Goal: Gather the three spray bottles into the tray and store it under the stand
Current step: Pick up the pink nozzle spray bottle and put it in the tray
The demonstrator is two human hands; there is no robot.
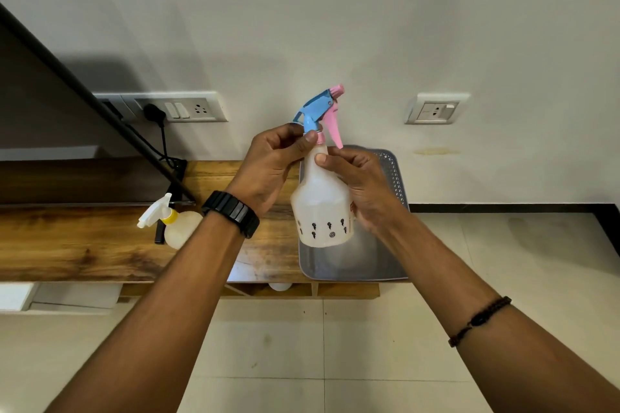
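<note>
A translucent white spray bottle (pixel 321 208) with a blue and pink trigger head is held upright in the air above the grey perforated tray (pixel 392 245). My left hand (pixel 273 166) pinches its neck below the blue head. My right hand (pixel 360 184) wraps the bottle's right side, thumb on its shoulder. The tray rests on the right end of the wooden stand (pixel 84 245). A second bottle (pixel 176 225) with a white trigger and yellow collar stands on the stand to the left, partly hidden by my left forearm. No third bottle is in view.
A black slanted frame (pixel 100 104) rises at the left, with a black cable running from a wall socket plate (pixel 188 107). Another socket (pixel 436 109) sits on the wall at the right. Beneath the stand's top is a shelf (pixel 345 290). Tiled floor lies in front.
</note>
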